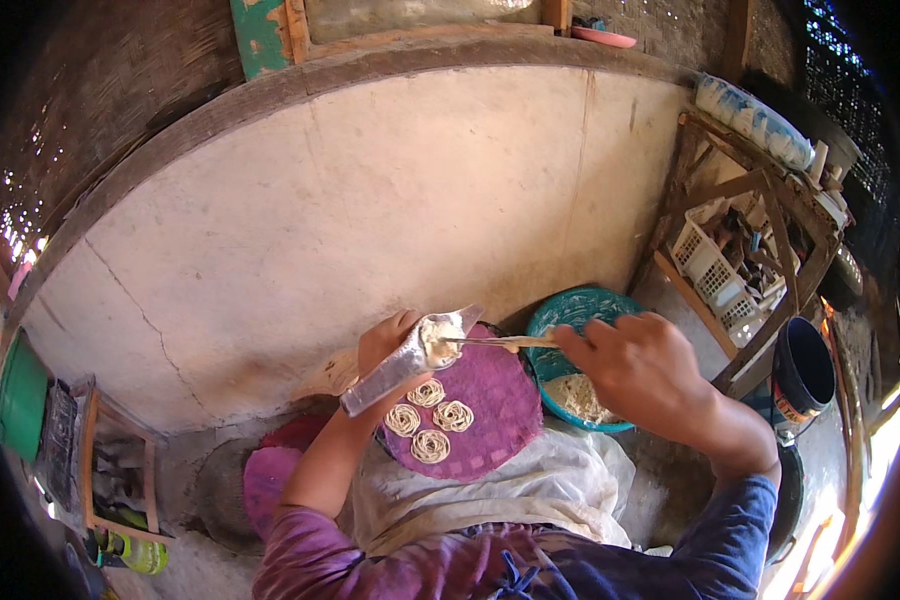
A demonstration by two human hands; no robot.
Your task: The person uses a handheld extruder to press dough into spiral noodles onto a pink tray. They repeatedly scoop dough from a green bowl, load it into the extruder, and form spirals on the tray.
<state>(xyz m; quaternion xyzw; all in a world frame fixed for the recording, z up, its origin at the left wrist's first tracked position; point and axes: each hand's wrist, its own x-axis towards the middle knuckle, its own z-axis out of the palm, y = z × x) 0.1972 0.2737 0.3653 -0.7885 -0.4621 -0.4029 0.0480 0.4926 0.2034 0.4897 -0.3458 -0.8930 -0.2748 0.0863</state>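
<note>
My left hand (388, 345) is closed around a shiny, see-through dough press (395, 372), tilted with its wide end up and to the right. Pale dough (438, 342) fills that end. In my right hand (642, 368) is a thin utensil (490, 342) with a metal end that reaches into the dough; its exact kind is unclear. Below the press, a round purple tray (500, 430) rests over my lap. Several coiled dough rosettes (430, 446) lie grouped on its left part. Just beyond my right hand, a green basin (580, 303) contains crumbly pale dough (578, 398).
A pale cloth (570, 480) covers my lap. At right stand a wooden rack (690, 185) with a white basket (710, 262) and a black bucket (803, 365). A plastered wall (370, 200) rises ahead. A small wooden frame (92, 460) stands at left, near a green tub (22, 398).
</note>
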